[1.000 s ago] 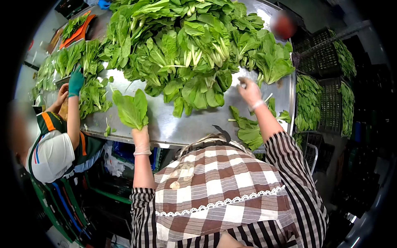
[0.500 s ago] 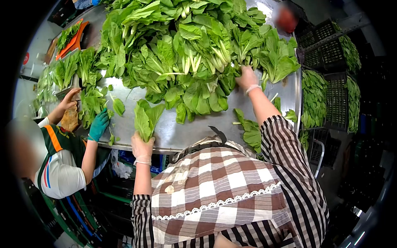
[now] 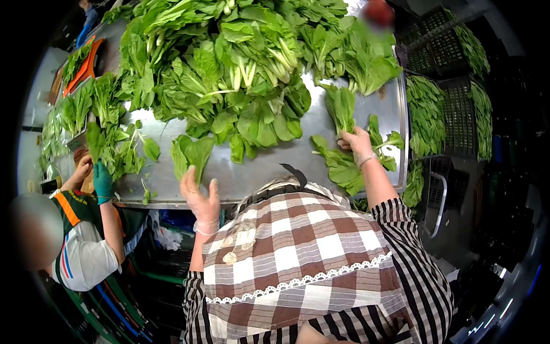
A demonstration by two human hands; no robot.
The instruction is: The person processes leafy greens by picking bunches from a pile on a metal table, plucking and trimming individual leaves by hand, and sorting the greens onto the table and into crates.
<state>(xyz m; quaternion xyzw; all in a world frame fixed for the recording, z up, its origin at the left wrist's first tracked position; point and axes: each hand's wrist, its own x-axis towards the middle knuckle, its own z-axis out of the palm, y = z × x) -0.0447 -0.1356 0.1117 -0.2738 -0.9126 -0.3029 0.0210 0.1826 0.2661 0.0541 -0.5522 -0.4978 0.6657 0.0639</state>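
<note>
My right hand (image 3: 356,143), in a clear glove, is closed round the stem end of a small bunch of leafy greens (image 3: 342,109), its leaves pointing away from me. Near the table's front edge, my left hand (image 3: 200,198), also gloved, has its fingers spread and thumb apart. Just beyond its fingertips lies another leafy bunch (image 3: 192,153) on the metal table (image 3: 246,180). A large heap of the same greens (image 3: 229,74) covers the far middle of the table. Loose leaves (image 3: 341,166) lie below my right hand.
At the left, a co-worker (image 3: 86,246) with a teal glove (image 3: 103,182) holds a green leaf. An orange tray (image 3: 86,69) stands behind. Black crates (image 3: 458,114) of greens line the right side. Another person's red-covered head (image 3: 378,12) shows at the far right corner.
My right hand has come back from the heap toward me with a bunch. My left hand has let go of its bunch, which lies on the table. The co-worker has lifted a leaf.
</note>
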